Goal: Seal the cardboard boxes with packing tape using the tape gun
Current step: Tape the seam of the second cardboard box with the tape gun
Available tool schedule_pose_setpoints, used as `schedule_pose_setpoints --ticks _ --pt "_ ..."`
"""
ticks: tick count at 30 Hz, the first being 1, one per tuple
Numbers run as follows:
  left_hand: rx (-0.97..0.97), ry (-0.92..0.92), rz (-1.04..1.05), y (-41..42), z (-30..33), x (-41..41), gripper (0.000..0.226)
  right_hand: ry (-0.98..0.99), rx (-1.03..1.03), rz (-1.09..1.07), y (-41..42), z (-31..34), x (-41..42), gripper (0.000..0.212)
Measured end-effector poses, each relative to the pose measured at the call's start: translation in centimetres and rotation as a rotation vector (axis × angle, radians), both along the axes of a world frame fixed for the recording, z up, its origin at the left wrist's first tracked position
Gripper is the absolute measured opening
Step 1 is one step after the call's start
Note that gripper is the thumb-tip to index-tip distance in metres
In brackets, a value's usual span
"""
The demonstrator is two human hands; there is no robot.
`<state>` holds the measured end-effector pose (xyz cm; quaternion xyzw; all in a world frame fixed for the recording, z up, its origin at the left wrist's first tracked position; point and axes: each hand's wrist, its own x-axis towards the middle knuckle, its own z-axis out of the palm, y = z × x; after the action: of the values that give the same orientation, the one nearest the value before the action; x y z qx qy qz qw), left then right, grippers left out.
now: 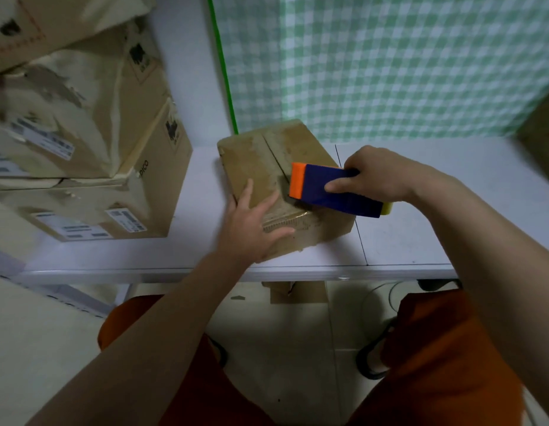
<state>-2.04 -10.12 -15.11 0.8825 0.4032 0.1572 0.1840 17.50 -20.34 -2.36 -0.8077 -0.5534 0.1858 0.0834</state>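
A small worn cardboard box [260, 155] lies on the white table [414, 241], its flaps closed with a dark seam running along the top. My left hand [254, 222] presses flat on the box's near end, fingers spread. My right hand [380, 176] grips a blue tape gun [334, 192] with an orange front end and a yellow rear, held over the seam near the middle of the box. Shiny tape covers the near edge of the box beside my left fingers.
A stack of larger, torn cardboard boxes [91, 142] with white labels stands at the left of the table. A green checked curtain [390, 63] hangs behind. Another box [297, 292] sits on the floor under the table, between my knees.
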Motion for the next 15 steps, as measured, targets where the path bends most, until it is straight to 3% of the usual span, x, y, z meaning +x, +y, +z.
schedule_pose_setpoints --ticks 8,12,15 --pt "-0.089 -0.106 -0.265 1.6 1.6 -1.3 0.079 0.318 -0.050 0.081 -1.6 2.0 0.4 0.039" --pt "-0.397 -0.137 -0.155 0.8 4.3 -1.0 0.074 0.438 -0.070 0.098 -2.1 2.0 1.0 0.053" --pt "-0.612 -0.433 0.003 -0.1 6.6 -1.6 0.055 0.525 -0.052 0.130 -2.4 2.0 1.5 0.051"
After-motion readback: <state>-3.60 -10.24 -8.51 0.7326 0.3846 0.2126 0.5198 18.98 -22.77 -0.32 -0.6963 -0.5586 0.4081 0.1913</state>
